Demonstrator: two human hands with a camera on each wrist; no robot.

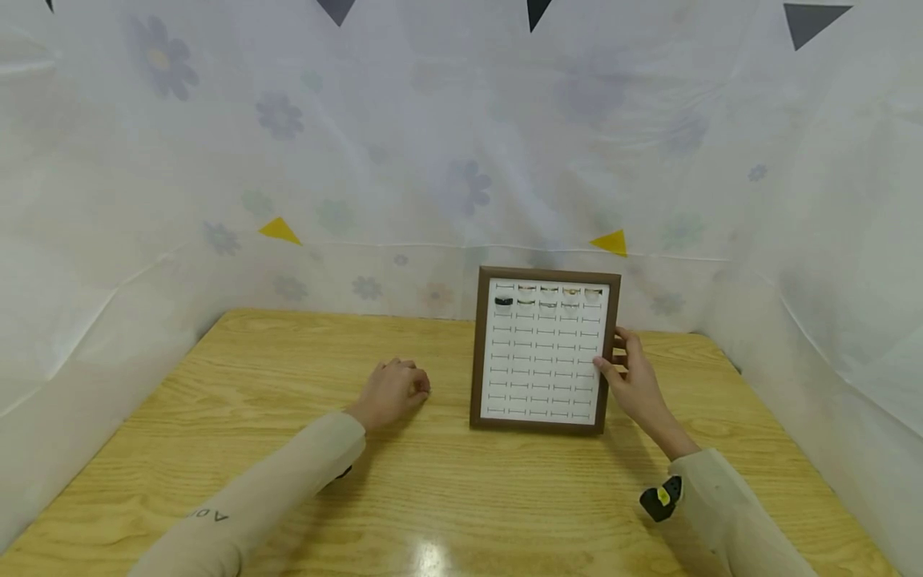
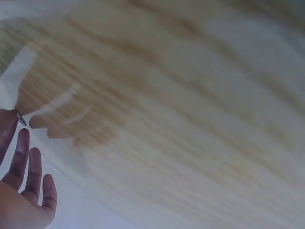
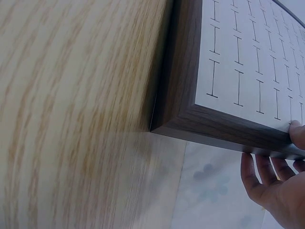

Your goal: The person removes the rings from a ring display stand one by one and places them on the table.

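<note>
A brown-framed ring tray [image 1: 476,353] with a white slotted insert lies on the wooden table right of centre. Several rings [image 1: 548,295] fill its top two rows, among them a black one [image 1: 503,301]. My right hand [image 1: 634,377] grips the tray's right edge, thumb on top and fingers down its side; the right wrist view shows the frame [image 3: 224,131] and these fingers [image 3: 271,186]. My left hand [image 1: 392,393] rests on the table left of the tray. In the left wrist view its fingertips pinch a small metallic ring [image 2: 20,118], with the other fingers [image 2: 24,171] straight.
The wooden table [image 1: 288,449] is walled at the back and both sides by a white flower-printed sheet [image 1: 433,160]. A black and yellow wrist device [image 1: 662,497] sits on my right forearm. Bare wood lies around the left hand and in front of the tray.
</note>
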